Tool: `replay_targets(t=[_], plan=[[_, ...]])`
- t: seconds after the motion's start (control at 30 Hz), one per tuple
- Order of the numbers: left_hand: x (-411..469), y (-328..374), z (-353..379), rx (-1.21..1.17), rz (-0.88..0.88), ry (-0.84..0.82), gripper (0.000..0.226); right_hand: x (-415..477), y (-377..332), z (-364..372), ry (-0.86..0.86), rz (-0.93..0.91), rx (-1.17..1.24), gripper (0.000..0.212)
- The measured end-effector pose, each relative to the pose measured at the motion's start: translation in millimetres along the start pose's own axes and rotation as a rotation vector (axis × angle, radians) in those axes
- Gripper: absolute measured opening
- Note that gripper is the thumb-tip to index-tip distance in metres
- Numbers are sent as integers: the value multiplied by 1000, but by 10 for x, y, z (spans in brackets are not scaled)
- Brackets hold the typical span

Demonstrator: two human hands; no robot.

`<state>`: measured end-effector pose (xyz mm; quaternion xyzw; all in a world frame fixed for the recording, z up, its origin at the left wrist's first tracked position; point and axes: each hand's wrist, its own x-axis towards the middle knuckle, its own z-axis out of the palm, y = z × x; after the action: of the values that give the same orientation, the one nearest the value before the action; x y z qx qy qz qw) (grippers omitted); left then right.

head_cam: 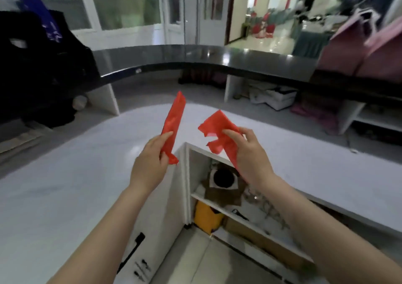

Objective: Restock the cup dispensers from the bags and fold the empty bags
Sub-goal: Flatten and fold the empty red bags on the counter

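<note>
Both hands are up over a smooth white countertop (65, 175), each with its own piece of red film. The left hand (150, 164) grips a long, narrow, flat-folded red plastic bag (174, 118) near its lower end, thumb across the front and fingers curled behind. The strip points up and slightly right, its top corner free in the air and a short stub showing below the fist. The right hand (250, 159) pinches a looser, crumpled red plastic bag (215, 122) with thumb and fingers curled round it. Its ragged edges splay up and left, and a tail runs down the palm toward the wrist. The two bags are near each other but apart, with an open gap between them. A broad stretch of countertop lies left of the left forearm. Under the hands sits an open-fronted white shelf unit (187, 175), its top corner edge just below the folded bag's stub. On the upper shelf is a brown paper sheet with a round black patch (224, 177). Lower down is a blurred yellow object (206, 216). Beyond, a curved glossy black raised counter (195, 59) rims the work area, with pink paper bags (369, 50) at its right end.
</note>
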<state>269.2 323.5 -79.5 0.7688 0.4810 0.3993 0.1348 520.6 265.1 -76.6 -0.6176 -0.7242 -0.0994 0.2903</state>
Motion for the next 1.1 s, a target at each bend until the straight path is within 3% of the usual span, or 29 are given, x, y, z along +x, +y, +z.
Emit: replay_targets(t=[0.1,0.3,0.53,0.73,0.83,0.97,1.1], plan=[[157,343,522,-43,130,-158,50,-409,401,-344,77,237,-19,47],[207,1109,1551,-188,417,-405,47,-1344,908,-819,141,610,-95,40],[-254,1966,2547,-459,682,-722,49,-2682,889,-1296,289,1111,-251,43],[-857,2664,3015,-564,801,-1019,52,-3634,624,-1617,447,1435,-339,43],[-1175,3058,3279,-569,868,-1084,50,-4104,657,-1788,477,1540,-335,46],[-1635,3516,3653,-508,886,-1175,52,-4755,946,-1976,504,1674,-234,46],[-2160,3894,4233,-382,854,-1332,52,-5492,1555,-2063,474,1756,-81,62]])
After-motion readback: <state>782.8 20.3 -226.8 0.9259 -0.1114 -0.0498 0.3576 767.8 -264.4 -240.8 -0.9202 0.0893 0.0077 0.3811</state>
